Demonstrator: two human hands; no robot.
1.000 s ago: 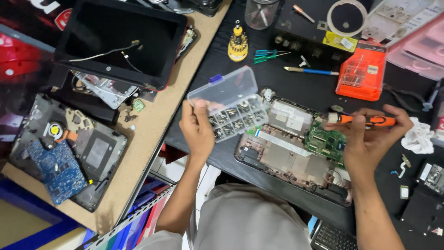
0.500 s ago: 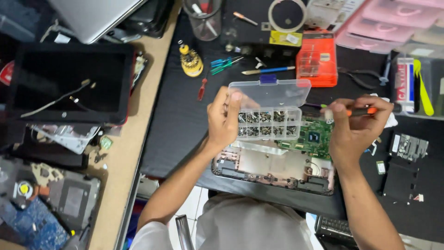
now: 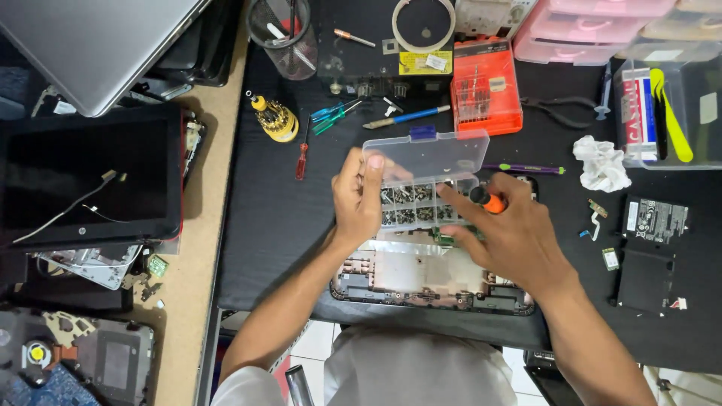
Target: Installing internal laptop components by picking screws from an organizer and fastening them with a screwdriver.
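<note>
From the head camera, your left hand (image 3: 359, 197) is curled around the left end of the clear compartment box (image 3: 425, 180), thumb on its raised lid, holding it over the opened laptop base (image 3: 421, 274). Your right hand (image 3: 511, 237) grips one orange-handled screwdriver (image 3: 487, 200), forefinger stretched into the box's screw compartments. One box, one laptop base; two more screwdrivers, a red one (image 3: 301, 150) and a blue one (image 3: 406, 117), lie on the black mat (image 3: 271, 218).

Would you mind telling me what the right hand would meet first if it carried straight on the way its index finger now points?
Most likely the clear compartment box of small screws: the right hand, holding an orange-handled screwdriver, points its index finger up-left at the compartments. Whether the fingertip already touches them is unclear.
</note>
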